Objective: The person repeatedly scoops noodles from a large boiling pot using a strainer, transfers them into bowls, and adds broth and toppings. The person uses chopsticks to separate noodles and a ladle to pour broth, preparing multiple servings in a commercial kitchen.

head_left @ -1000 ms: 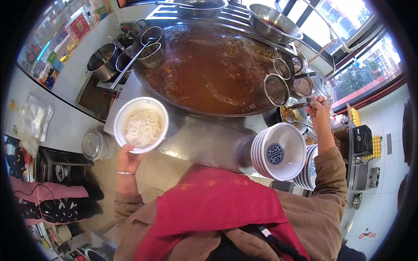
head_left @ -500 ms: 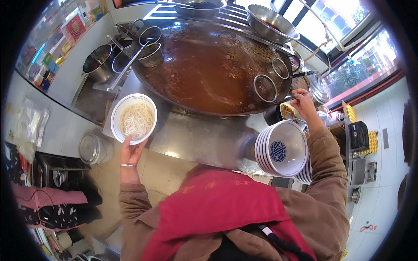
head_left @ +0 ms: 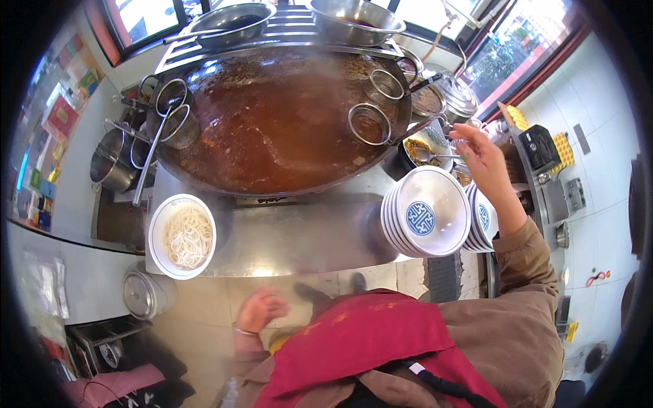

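Observation:
A white bowl of pale noodles point(head_left: 187, 238) rests on the left of the steel counter point(head_left: 299, 238). My left hand point(head_left: 260, 309) is off the bowl, in front of my apron; it is slightly smeared, empty, with its fingers loosely apart. At the right, my right hand point(head_left: 480, 153) hovers with parted fingers just beyond the handle end of a round strainer point(head_left: 369, 125), apparently apart from it. That strainer hangs in a huge pan of reddish-brown broth point(head_left: 272, 129), next to a second strainer point(head_left: 386, 85).
Nested white bowls with a blue emblem point(head_left: 442, 207) lie tilted at the counter's right, beside another stack point(head_left: 481, 216). A container with a spoon point(head_left: 425, 153) stands behind them. More strainers point(head_left: 173, 122) hang at the pan's left. Metal basins point(head_left: 357, 20) sit on a rack behind.
My left hand has let go of the noodle bowl and drawn back toward my body; the bowl now sits on the counter. My right hand has come off the strainer handle. The view has shifted.

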{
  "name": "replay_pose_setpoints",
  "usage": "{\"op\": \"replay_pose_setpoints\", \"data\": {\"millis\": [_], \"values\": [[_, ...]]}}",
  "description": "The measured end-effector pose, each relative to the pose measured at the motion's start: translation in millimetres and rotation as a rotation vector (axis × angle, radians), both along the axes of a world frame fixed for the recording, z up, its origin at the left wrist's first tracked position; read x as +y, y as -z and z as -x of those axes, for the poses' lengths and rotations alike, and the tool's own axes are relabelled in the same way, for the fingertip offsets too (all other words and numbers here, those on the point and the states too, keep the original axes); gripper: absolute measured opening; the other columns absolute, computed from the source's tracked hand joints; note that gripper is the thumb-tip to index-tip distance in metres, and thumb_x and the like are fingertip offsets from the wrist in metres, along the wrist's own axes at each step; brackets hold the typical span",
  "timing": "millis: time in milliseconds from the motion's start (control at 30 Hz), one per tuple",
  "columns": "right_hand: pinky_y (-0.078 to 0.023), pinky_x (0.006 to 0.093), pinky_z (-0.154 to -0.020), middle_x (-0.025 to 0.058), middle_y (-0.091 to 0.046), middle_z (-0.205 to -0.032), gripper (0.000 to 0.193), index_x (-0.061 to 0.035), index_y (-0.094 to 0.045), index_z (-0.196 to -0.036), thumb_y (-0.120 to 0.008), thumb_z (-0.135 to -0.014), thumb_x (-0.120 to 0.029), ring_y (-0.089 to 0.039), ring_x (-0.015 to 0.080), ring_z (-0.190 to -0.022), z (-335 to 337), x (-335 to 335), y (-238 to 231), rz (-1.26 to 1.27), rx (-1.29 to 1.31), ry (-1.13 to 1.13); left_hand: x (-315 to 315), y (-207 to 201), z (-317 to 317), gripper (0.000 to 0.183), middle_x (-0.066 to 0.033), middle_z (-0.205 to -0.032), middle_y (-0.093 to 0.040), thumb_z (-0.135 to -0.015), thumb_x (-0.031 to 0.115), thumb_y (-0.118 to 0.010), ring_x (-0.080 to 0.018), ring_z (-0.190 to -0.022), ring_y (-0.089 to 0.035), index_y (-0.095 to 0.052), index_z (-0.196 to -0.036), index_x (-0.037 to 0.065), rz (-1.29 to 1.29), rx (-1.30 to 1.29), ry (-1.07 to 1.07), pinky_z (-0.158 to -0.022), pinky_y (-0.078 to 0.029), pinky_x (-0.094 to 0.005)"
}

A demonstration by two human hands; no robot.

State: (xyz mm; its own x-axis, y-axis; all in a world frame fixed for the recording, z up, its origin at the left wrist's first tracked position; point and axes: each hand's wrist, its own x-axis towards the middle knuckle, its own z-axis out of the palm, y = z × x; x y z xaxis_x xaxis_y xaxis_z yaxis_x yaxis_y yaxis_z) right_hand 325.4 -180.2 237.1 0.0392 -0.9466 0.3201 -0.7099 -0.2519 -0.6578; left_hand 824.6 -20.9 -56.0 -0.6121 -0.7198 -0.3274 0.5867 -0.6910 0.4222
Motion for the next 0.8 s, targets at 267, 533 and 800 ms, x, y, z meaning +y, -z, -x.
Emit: {"op": "replay_pose_setpoints", "data": {"millis": [267, 533, 800], "values": [[-0.047, 0.0293, -0.078, 0.0102, -0.063, -0.104, 0.035, 0.0007, -0.052, -0.126, -0.054, -0.097, -0.019, -0.058, 0.0157, -0.084, 43, 105, -23, 0.276, 0.097, -0.186, -8, -10, 171, 0.048, -0.0195, -0.128, -0.053, -0.097, 0.026, -0.050, -0.0262, -0.113, -0.056, -0.039, -0.137, 0.000, 0.244, -0.414, 0.564, -0.095, -0.047, -0.0379], [-0.044, 0.0262, -0.073, 0.0103, -0.061, -0.096, 0.040, 0.0026, -0.054, -0.122, -0.038, -0.102, -0.028, -0.053, 0.0117, -0.077, 238, 277, 25, 0.488, -0.388, 0.237, 26, 22, 373, 0.041, -0.0073, -0.110, -0.062, -0.097, 0.022, -0.053, -0.0120, -0.099, -0.059, -0.046, -0.131, 0.003, 0.713, -0.730, 0.873, -0.074, -0.044, -0.0211], [-0.042, 0.0209, -0.063, 0.0043, -0.059, -0.088, 0.021, -0.0025, -0.058, -0.113, -0.047, -0.098, -0.013, -0.051, 0.0075, -0.071, 359, 380, 126, -0.003, -0.797, 0.487, 73, -2, 572, 0.033, -0.0051, -0.109, -0.062, -0.093, 0.022, -0.060, -0.0128, -0.099, -0.059, -0.056, -0.120, 0.003, 0.405, -0.558, 0.952, -0.089, -0.047, -0.0260]]}}
